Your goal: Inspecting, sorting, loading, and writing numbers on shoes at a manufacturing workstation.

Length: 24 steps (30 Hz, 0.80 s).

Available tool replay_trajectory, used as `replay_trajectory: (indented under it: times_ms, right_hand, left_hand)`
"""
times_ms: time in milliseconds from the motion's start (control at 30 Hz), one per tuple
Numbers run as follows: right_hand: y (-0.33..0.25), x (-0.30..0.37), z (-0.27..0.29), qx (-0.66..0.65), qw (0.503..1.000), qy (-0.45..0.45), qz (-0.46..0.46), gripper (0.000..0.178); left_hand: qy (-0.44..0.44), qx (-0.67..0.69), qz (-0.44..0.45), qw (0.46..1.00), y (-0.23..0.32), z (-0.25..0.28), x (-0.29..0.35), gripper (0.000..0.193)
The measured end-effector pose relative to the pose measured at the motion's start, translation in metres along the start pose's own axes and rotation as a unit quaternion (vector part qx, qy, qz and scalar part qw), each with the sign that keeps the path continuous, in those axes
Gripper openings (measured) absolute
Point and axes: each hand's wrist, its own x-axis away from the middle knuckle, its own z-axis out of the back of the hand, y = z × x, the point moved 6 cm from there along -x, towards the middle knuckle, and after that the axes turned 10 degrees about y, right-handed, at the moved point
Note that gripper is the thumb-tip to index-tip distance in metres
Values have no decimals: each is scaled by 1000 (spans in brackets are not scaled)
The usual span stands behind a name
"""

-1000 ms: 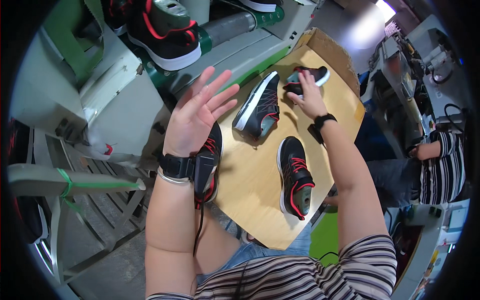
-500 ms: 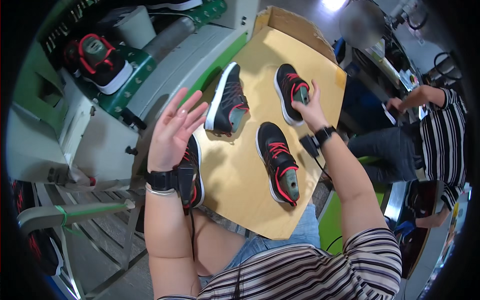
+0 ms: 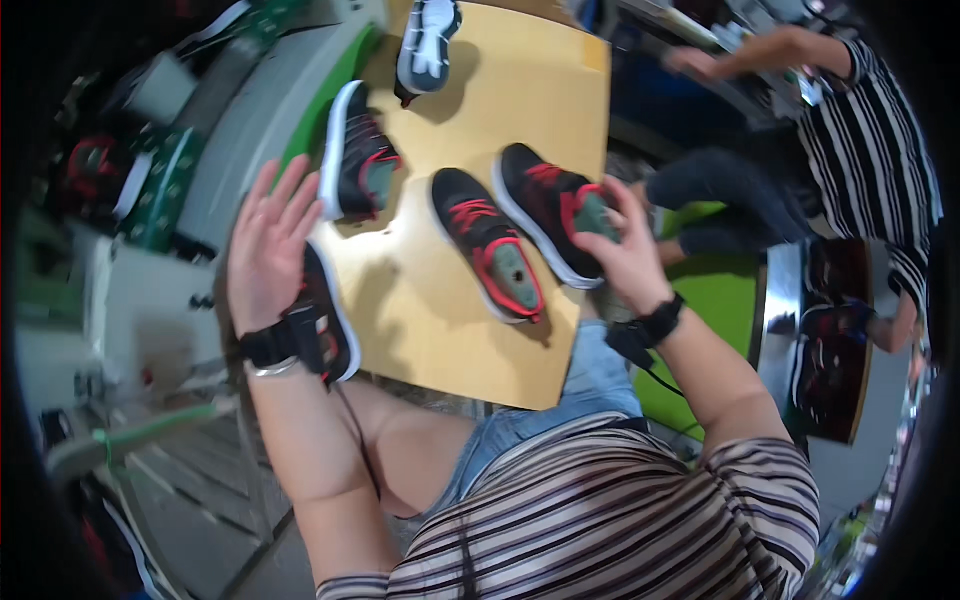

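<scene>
My right hand grips the heel end of a black sneaker with red laces and a white sole, a green insert filling its opening. It sits close beside a second black sneaker in the middle of the wooden board. My left hand is raised with fingers spread, holding nothing. Just right of its fingertips, a sneaker leans with its white sole toward the left. Partly hidden below that hand is another sneaker.
A sneaker with its sole showing lies at the board's far end. To the left stands a machine with a green roller. On the right, a person in a striped shirt stretches an arm near the board; a tray of shoes is below.
My right hand has brought its sneaker nearer to me, beside the middle one. A sneaker with its sole showing now appears at the far end. My left hand stays raised; the whole view has shifted.
</scene>
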Motion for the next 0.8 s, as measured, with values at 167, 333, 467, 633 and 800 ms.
replay_trajectory:
  times_ms: [167,333,467,633,800]
  right_hand:
    - [-63,16,-29,-106,993,51,-19,65]
    - [-125,49,-120,-188,974,-75,105,72]
    - [-94,55,-189,-306,926,-219,27,73]
    - [15,82,-255,-2,951,-309,-4,81]
    - [17,129,-309,93,938,-272,193,96]
  left_hand:
    - [14,-57,-24,998,15,-8,7,59]
    - [-106,-119,20,987,19,-29,33,111]
    - [-118,-14,-57,991,33,-52,54,101]
    - [-52,100,-39,993,48,-25,43,82]
    - [4,166,-103,981,63,-13,22,70]
